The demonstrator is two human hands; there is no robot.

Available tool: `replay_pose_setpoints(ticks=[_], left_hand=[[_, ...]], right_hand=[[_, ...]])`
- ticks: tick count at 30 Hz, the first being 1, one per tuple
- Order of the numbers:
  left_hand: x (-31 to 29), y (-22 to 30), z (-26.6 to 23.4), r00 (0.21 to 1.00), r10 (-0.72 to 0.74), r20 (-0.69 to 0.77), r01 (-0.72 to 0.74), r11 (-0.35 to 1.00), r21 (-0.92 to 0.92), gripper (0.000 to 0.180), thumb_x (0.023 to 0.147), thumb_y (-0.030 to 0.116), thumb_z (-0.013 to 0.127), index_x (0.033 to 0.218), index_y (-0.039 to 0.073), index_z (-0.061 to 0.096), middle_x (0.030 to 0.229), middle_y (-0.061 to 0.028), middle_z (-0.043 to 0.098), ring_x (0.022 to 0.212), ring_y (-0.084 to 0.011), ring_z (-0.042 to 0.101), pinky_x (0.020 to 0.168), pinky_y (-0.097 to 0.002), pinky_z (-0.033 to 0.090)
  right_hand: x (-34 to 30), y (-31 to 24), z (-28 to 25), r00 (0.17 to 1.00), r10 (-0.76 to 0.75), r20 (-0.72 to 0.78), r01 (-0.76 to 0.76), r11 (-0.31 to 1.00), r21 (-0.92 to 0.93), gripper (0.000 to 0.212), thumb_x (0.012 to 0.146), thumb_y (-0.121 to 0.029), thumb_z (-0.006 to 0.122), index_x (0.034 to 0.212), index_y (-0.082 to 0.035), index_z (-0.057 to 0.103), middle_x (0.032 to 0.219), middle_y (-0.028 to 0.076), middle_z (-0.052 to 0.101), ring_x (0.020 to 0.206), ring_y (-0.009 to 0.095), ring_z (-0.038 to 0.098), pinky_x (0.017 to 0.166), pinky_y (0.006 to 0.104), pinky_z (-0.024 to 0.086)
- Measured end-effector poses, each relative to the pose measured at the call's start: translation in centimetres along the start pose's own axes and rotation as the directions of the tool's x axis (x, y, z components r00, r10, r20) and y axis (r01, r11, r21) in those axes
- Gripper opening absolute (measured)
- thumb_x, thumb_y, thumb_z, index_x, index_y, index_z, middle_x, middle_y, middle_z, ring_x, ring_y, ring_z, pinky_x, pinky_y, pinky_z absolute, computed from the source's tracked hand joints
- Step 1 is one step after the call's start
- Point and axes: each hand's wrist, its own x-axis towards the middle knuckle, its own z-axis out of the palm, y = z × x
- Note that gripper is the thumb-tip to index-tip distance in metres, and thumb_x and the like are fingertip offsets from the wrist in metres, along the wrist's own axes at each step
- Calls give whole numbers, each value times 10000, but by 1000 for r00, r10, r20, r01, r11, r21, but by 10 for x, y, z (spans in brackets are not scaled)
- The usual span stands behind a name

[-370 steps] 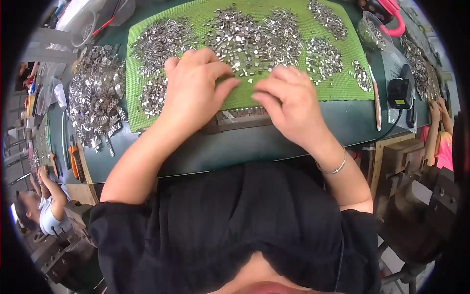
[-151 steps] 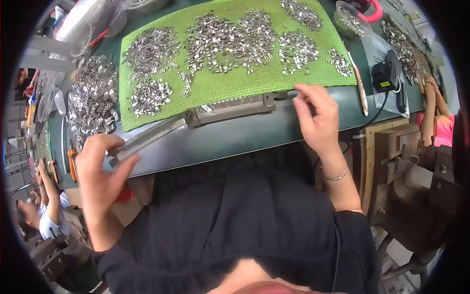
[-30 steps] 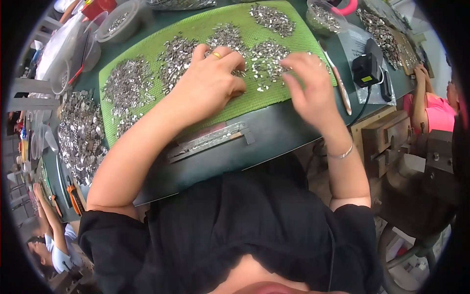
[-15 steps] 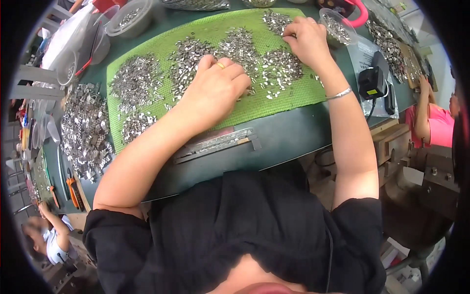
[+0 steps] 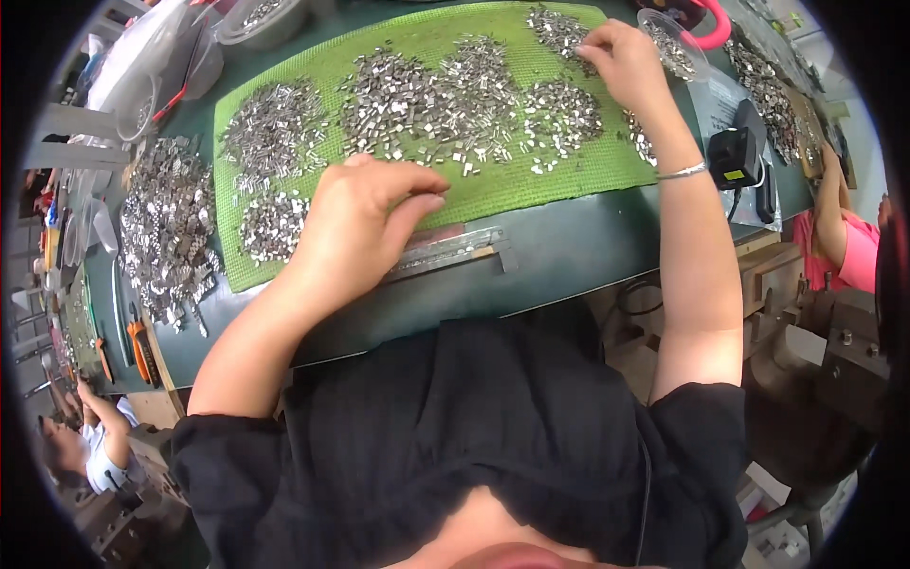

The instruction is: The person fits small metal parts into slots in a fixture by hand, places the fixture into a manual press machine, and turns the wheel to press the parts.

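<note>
Small shiny metal pieces lie in several loose piles on a green textured mat (image 5: pixel 379 185). My left hand (image 5: pixel 360 218) hovers over the mat's near edge, thumb and fingers drawn together in a pinch; whatever may be between them is too small to make out. Just ahead of it lies the central pile of metal pieces (image 5: pixel 393 104). At the far right, my right hand (image 5: pixel 626 62) bends its fingertips together at the edge of another pile of metal pieces (image 5: pixel 557 30). What those fingertips hold, if anything, cannot be seen.
A metal caliper-like ruler (image 5: pixel 450 254) lies by the mat's front edge. Left of the mat is a heap of linked metal pieces (image 5: pixel 166 228), with orange-handled pliers (image 5: pixel 142 353) nearby. Clear tubs (image 5: pixel 261 24) stand behind; a black adapter (image 5: pixel 735 156) sits at right. Other people work at both sides.
My left hand has drawn back from the central pile toward me and to the left, and its fingers now pinch. My right hand stays by the far right pile. The view has shifted slightly.
</note>
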Motion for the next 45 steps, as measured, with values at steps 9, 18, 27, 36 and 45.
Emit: replay_pose_setpoints(ticks=[9,18,27,36,45], left_hand=[[-36,13,15,988,-150,-46,144,983,-110,57,839,43,727,881,27,692,850,-100,731,800,-290,690,715,-367,503],[-42,12,35,996,11,-84,-6,998,58,82,825,19,701,902,35,680,940,-70,740,836,-263,681,746,-375,448],[-42,11,38,936,347,-57,-292,859,420,164,715,34,730,829,72,617,947,-44,674,759,-178,623,714,-365,427],[-47,16,21,950,305,65,-306,870,388,301,756,142,759,1032,42,689,1111,-60,686,919,-211,646,852,-434,430],[-56,-40,-32,982,-5,-186,106,840,532,79,805,112,753,882,130,754,987,3,661,975,-231,602,889,-421,370]], right_hand=[[-69,-121,-20,937,-338,86,299,904,305,56,826,-16,660,856,-30,615,823,110,602,797,308,604,724,391,437],[-103,-135,-1,958,-279,69,265,950,163,70,817,-11,653,844,-71,631,857,49,583,870,258,568,810,387,357],[-109,-139,-6,959,-275,63,270,960,79,67,819,-8,662,872,-50,658,871,46,589,858,245,555,815,372,345],[-110,-151,-7,970,-243,21,242,970,21,110,772,-130,757,778,-77,660,837,42,573,859,243,556,807,396,346],[-98,-153,-16,964,-164,210,186,978,-89,63,808,-67,713,804,-56,650,827,70,579,825,273,568,776,407,358]])
